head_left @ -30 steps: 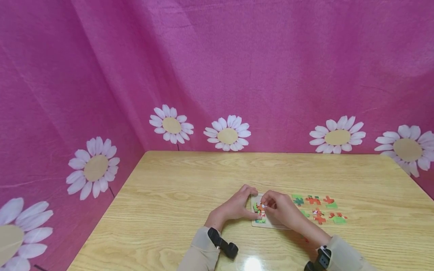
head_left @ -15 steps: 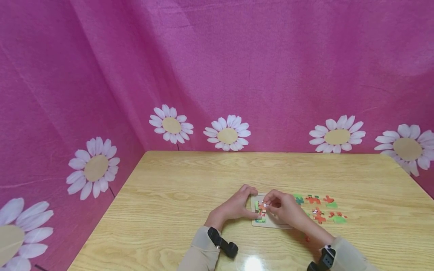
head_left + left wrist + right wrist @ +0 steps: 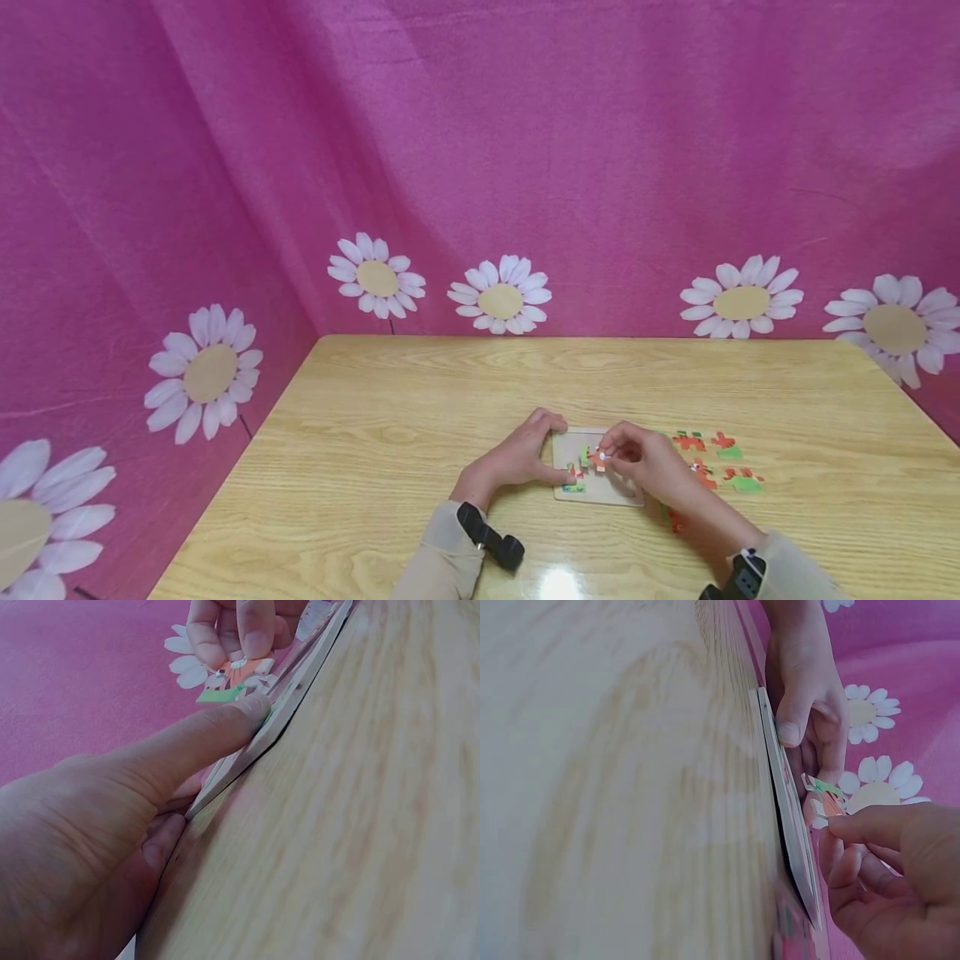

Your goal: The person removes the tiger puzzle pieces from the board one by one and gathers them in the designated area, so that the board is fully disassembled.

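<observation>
A shallow, pale puzzle board [image 3: 567,443] lies on the table. My left hand [image 3: 517,454] grips its left side, fingers around the outer edge and thumb [image 3: 225,724] pressing near the lower-left corner. A small multicoloured puzzle piece [image 3: 573,487] sits in that corner, partly under the thumb. Between thumb and fingertips, my right hand [image 3: 652,471] pinches another puzzle piece [image 3: 238,673], orange with a green edge. Seen in the right wrist view, this piece [image 3: 826,796] is tilted and raised off the board.
Several loose orange and green puzzle pieces [image 3: 744,481] lie on the table right of the board, some partly hidden by the right hand. Another red piece [image 3: 676,522] lies nearer, beside the right forearm. A pink flowered cloth [image 3: 480,167] hangs behind the wooden table [image 3: 420,383].
My right hand has moved right, carrying the pinched puzzle piece from the board's left side toward its middle. The left hand has stayed at the board's left edge.
</observation>
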Tool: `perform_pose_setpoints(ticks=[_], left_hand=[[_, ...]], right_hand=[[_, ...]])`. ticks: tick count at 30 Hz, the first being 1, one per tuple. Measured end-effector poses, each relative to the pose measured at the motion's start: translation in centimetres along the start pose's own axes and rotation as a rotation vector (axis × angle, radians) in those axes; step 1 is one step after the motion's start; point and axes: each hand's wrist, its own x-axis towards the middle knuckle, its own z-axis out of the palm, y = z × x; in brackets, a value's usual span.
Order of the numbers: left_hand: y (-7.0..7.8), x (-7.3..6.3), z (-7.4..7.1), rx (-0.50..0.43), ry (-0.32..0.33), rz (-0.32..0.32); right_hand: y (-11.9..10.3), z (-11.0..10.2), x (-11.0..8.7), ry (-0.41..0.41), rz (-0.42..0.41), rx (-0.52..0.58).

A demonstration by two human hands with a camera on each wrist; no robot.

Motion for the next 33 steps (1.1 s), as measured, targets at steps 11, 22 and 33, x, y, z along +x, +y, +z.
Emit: perform_pose_setpoints(ticks=[11,22,33], left_hand=[[-0.2,0.2,0.1,-0.009,-0.011,-0.007],[-0.3,0.2,0.1,-0.013,-0.004,-0.003],[-0.2,0.1,0.1,0.004,-0.005,0.001]], right_hand=[[0.8,-1.2,-1.1,0.005,-0.036,0.046],[1.8,-2.5,-2.4,0.046,-0.138,0.032],[2.6,-3.7,-4.1,0.053,-0.120,0.020]])
